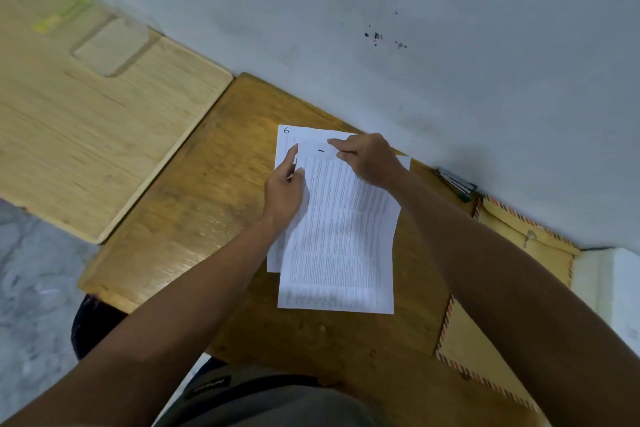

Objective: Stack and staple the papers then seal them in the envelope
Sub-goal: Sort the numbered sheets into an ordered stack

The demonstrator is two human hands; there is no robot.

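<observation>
Dark wooden desk fills the middle of the view, set against a pale grey wall; all places below are taken from this desk. Nearest the camera, a lap in grey cloth shows below the desk's near edge, with two bare forearms reaching in over it.

On the desk's centre: white printed papers, loosely stacked and not squared. Top sheet lies skewed over a lower sheet whose far left corner sticks out, marked with a handwritten "6". Top sheet bows slightly along its right edge.

Left hand rests on the left edge of the papers, fingers extended and partly spread, thumb against the top sheet's edge; not closed on anything. Right hand sits at the far end of the top sheet, index finger out, other fingers curled; whether it pinches the sheet cannot be told.

Along the desk's right edge: brown envelope with striped border, partly under the right forearm. At the far right corner by the wall: stapler, small, dark and metallic, blurred.

Left of the desk, touching it: lighter wooden table.
</observation>
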